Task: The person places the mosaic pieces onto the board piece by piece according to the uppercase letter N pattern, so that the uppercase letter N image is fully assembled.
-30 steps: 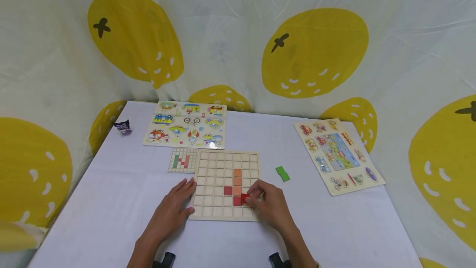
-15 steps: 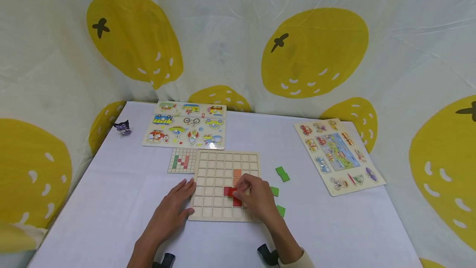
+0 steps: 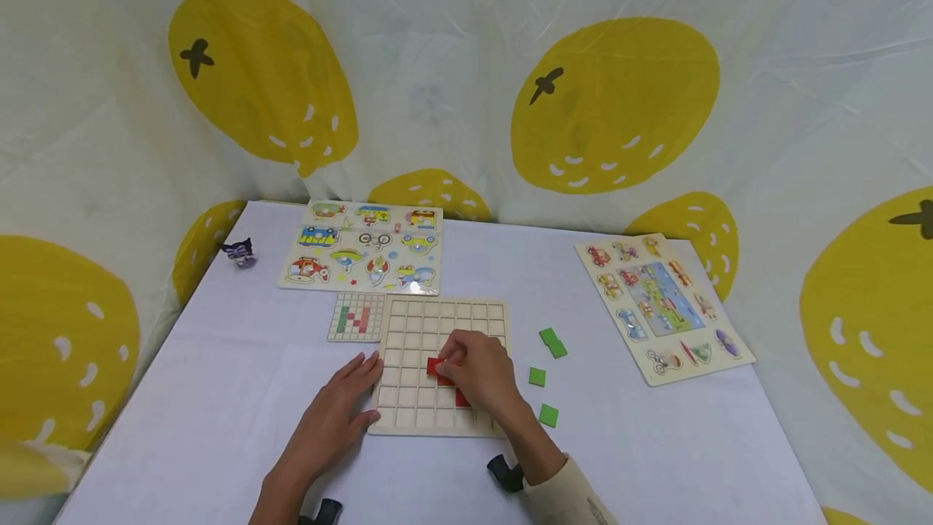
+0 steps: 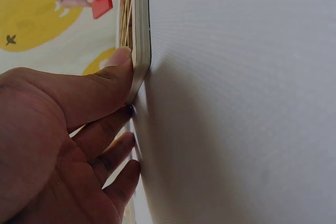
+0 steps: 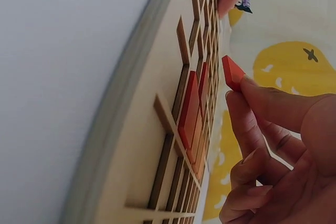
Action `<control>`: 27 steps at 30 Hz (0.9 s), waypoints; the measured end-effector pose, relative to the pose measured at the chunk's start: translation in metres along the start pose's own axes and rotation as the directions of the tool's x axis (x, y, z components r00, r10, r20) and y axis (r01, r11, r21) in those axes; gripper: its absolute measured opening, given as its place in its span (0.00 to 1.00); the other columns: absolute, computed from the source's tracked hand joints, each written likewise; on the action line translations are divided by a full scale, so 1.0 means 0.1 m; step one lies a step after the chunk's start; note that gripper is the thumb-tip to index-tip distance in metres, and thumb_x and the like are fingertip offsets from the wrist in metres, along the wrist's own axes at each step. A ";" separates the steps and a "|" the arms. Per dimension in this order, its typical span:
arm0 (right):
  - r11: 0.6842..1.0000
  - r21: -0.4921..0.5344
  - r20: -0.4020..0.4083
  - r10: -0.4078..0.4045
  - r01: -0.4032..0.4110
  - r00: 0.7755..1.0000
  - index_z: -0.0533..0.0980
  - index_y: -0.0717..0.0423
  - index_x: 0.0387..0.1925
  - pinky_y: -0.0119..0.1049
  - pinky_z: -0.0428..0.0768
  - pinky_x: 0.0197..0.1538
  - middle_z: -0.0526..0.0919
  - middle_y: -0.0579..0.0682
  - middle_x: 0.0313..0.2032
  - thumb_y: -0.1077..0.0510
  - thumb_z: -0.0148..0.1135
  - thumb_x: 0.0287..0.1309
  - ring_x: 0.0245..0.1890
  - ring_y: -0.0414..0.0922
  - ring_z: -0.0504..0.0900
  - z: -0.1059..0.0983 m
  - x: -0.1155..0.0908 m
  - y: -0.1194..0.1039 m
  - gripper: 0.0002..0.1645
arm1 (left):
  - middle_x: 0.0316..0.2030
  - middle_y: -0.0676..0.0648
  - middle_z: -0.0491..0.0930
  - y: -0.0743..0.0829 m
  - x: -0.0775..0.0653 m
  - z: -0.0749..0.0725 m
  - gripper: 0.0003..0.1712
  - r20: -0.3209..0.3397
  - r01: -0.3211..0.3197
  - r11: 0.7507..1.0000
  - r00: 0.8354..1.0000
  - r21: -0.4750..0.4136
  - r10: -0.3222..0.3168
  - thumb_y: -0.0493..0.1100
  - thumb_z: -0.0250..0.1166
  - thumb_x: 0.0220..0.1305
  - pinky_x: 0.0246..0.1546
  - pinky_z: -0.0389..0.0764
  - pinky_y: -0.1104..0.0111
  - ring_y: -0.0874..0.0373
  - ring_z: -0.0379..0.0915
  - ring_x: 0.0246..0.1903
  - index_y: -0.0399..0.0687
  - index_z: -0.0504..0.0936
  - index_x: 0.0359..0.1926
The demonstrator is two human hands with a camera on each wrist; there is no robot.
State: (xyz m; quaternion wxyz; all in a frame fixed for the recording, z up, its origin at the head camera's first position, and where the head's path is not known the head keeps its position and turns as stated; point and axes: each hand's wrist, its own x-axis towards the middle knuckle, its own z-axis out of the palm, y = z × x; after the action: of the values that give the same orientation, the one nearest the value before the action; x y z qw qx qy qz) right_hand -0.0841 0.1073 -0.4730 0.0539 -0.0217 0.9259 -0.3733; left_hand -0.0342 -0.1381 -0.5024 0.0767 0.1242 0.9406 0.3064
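My right hand [image 3: 477, 371] pinches a small red square tile [image 3: 433, 366] between thumb and fingertips. In the right wrist view, that tile is tilted and held apart from the wooden grid board [image 3: 397, 425]. Two red tiles [image 3: 462, 399] show in the board's cells, partly under my hand. Orange tiles [image 5: 196, 148] beside them appear in the right wrist view; in the head view my hand hides them. My left hand [image 3: 328, 411] lies at the board's left edge, fingers extended, its thumb [image 4: 105, 80] touching the rim.
A pattern card [image 3: 355, 318] adjoins the board's upper left. Several green tiles [image 3: 537, 377] lie to its right. A vehicle puzzle [image 3: 360, 245] stands behind, another picture puzzle [image 3: 665, 310] at far right. A small dark figurine [image 3: 240, 253] is at the back left.
My right hand has moved left and slightly away from me over the board with the red tile. Green tiles right of the board have come into view. The left hand stays put.
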 end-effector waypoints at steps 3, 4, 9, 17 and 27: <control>1.000 -0.021 0.007 0.004 -0.004 1.000 0.84 0.43 0.30 0.34 0.76 0.28 0.82 0.38 0.23 0.56 0.80 0.58 0.27 0.38 0.78 0.02 0.05 -0.03 0.09 | 0.80 0.47 0.67 -0.01 0.00 0.00 0.47 0.004 -0.001 1.000 1.000 -0.002 0.001 0.37 0.78 0.61 0.77 0.67 0.42 0.42 0.56 0.82 0.44 0.69 0.78; 1.000 -0.028 0.008 0.002 -0.002 1.000 0.83 0.44 0.30 0.34 0.76 0.28 0.82 0.38 0.22 0.56 0.80 0.58 0.27 0.38 0.78 0.03 0.07 -0.04 0.09 | 0.80 0.47 0.67 -0.01 0.00 0.00 0.47 0.003 -0.001 1.000 1.000 -0.003 0.001 0.37 0.78 0.60 0.77 0.67 0.42 0.42 0.56 0.82 0.44 0.69 0.78; 0.999 -0.045 0.021 0.014 -0.013 1.000 0.83 0.43 0.29 0.35 0.76 0.26 0.81 0.39 0.22 0.57 0.79 0.58 0.27 0.39 0.78 0.05 0.13 -0.08 0.10 | 0.79 0.47 0.68 0.01 -0.01 0.00 0.46 -0.013 -0.005 1.000 1.000 -0.013 0.004 0.36 0.79 0.59 0.77 0.68 0.42 0.42 0.58 0.81 0.43 0.71 0.78; 0.996 -0.093 0.058 0.018 -0.013 0.998 0.83 0.44 0.28 0.35 0.75 0.27 0.80 0.40 0.22 0.59 0.78 0.58 0.27 0.40 0.78 0.10 0.19 -0.10 0.10 | 0.80 0.48 0.66 0.01 0.00 0.00 0.47 0.013 0.021 1.000 1.000 -0.006 -0.021 0.38 0.78 0.61 0.78 0.67 0.43 0.44 0.55 0.82 0.46 0.69 0.79; 0.997 -0.058 0.039 0.059 -0.057 0.998 0.84 0.45 0.27 0.36 0.76 0.27 0.81 0.41 0.23 0.59 0.79 0.58 0.28 0.41 0.79 0.11 0.23 -0.09 0.10 | 0.80 0.48 0.66 -0.01 0.01 0.01 0.48 0.014 0.020 1.000 1.000 0.006 -0.020 0.38 0.79 0.61 0.77 0.67 0.42 0.44 0.55 0.82 0.46 0.68 0.79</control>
State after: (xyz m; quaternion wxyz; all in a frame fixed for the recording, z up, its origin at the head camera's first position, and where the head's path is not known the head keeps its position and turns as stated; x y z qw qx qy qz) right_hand -0.1058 0.0909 -0.4767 0.0827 -0.0040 0.9352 -0.3444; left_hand -0.0352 -0.1381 -0.5037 0.0861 0.1172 0.9422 0.3018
